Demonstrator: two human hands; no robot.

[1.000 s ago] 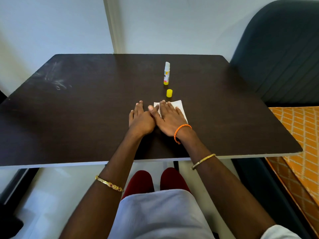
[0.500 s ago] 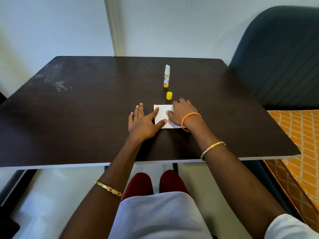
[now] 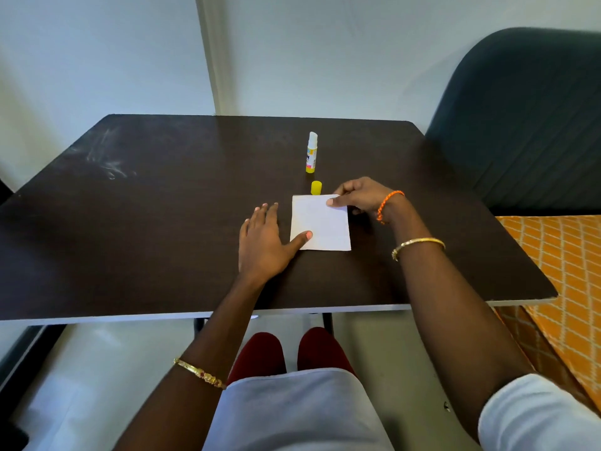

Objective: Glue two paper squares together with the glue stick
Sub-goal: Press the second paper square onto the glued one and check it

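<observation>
Paper squares (image 3: 320, 222) are lying stacked on the dark table (image 3: 146, 222), the right hand (image 3: 359, 196) now pinching their far corner instead of pressing flat, the left hand (image 3: 261, 242) spread, thumb pinning the near edge; beyond, the uncapped glue stick (image 3: 311, 153) and its yellow cap (image 3: 316, 187) are standing idle, so gluing looks finished.

- left hand (image 3: 260, 237) lies flat, palm down on the tabletop (image 3: 146, 222), fingers straight and pointing away, thumb spread to the right with its tip pressing the near left corner of the paper (image 3: 320, 222).
- right hand (image 3: 359, 196) is raised at the paper's far right corner — thumb on top, fingers curled beneath, pinching that corner.
- both forearms reach forward over the near table edge, the right one angled inward.
</observation>
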